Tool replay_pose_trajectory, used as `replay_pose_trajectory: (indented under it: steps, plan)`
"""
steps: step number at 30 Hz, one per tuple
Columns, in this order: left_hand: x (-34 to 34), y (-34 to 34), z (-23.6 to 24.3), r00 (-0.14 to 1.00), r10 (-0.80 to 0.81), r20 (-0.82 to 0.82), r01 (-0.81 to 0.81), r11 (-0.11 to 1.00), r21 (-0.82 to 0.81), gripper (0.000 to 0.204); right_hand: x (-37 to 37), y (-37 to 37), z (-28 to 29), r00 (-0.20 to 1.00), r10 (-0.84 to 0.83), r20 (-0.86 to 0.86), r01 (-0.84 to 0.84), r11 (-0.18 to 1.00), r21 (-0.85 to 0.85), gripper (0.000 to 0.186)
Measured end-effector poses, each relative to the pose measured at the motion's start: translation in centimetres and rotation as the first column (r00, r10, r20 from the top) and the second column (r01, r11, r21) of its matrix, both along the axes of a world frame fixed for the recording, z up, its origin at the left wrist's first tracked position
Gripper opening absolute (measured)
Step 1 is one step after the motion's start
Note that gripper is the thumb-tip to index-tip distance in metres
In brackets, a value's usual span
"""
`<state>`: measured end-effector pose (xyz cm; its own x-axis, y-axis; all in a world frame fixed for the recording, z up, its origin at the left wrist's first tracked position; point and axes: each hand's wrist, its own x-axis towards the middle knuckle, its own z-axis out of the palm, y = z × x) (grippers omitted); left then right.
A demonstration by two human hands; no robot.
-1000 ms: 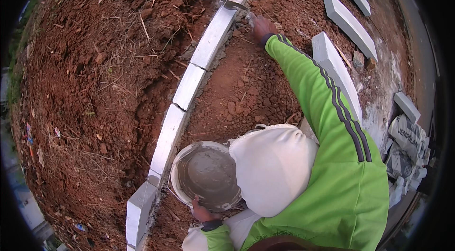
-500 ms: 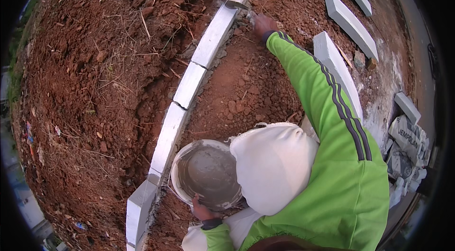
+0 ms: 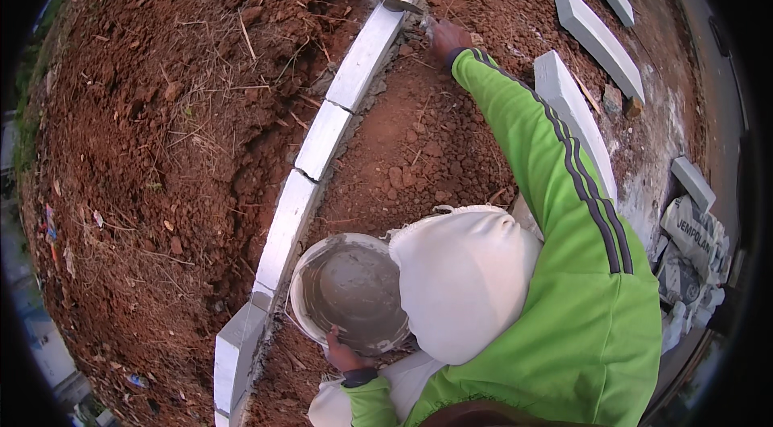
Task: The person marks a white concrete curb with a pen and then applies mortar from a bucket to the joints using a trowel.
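My right hand (image 3: 448, 39), at the end of an outstretched arm, is closed round the handle of a trowel (image 3: 402, 6). The trowel's dark blade lies at the joint between two pale concrete kerb blocks in the row (image 3: 364, 56). Near my knees, my left hand (image 3: 345, 353) grips the near rim of a round white bucket (image 3: 299, 298). Wet grey mortar (image 3: 354, 286) fills part of the bucket. Its far-left side stands close to the kerb row, and its right side is beside my pale trouser leg (image 3: 471, 290).
Loose red soil (image 3: 161, 153) with dry stalks lies left of the kerbs. On the right, spare kerb blocks (image 3: 600, 44) rest on the ground, one (image 3: 568, 113) beside my right arm. Crumpled cement bags (image 3: 692, 242) lie at the far right near a paved strip.
Almost nothing differs. My right hand and the trowel stay at the same joint, and my left hand keeps its hold on the bucket, which appears very slightly tilted.
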<state>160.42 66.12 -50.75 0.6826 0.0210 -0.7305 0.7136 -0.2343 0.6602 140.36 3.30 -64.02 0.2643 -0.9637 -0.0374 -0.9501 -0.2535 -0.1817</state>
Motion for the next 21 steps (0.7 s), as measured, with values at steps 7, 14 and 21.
replay_pose_trajectory:
  steps: [7,14,21]
  plan:
    - [0.3,0.9,-1.0,1.0,0.0,-0.007,0.0,0.999,-0.032,0.038,-0.2,0.0,-0.2,0.999,0.037,0.012,-0.036,0.997,-0.069,0.038]
    - [0.2,0.6,-0.9,1.0,-0.015,0.006,0.015,1.0,-0.017,0.032,-0.3,-1.2,0.2,0.998,-0.032,0.06,0.036,0.997,-0.065,0.042]
    - [0.6,1.9,-2.6,0.998,-0.05,0.049,0.05,0.999,0.0,0.032,-0.2,-2.1,-1.1,0.999,-0.052,0.0,0.052,0.999,-0.009,0.038]
